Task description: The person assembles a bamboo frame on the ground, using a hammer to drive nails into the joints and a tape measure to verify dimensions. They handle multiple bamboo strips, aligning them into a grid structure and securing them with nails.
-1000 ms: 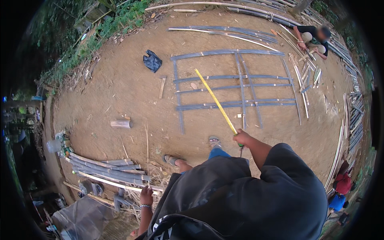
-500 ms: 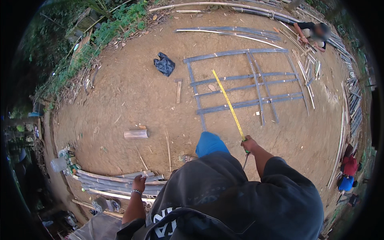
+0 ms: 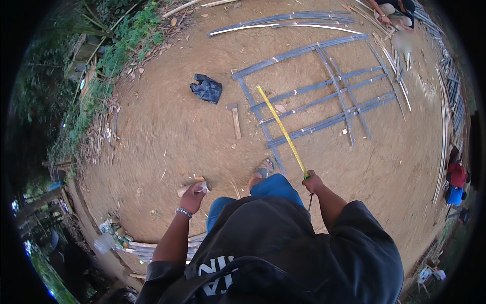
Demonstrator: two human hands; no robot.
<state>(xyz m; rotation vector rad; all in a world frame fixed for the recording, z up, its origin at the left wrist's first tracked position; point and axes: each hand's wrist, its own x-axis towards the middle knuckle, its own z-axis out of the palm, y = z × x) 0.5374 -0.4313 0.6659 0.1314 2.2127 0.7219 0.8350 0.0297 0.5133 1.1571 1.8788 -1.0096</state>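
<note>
From my remote seat, my right grip (image 3: 313, 182) clamps the tape measure (image 3: 281, 127), its blade stretched over the frame (image 3: 337, 93); my left grip (image 3: 192, 198) appears over the log (image 3: 183, 191), closure unclear to me.

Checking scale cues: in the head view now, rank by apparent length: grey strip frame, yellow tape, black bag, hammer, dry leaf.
1. Grey strip frame
2. Yellow tape
3. Black bag and hammer: too alike to rank
4. Dry leaf
</note>
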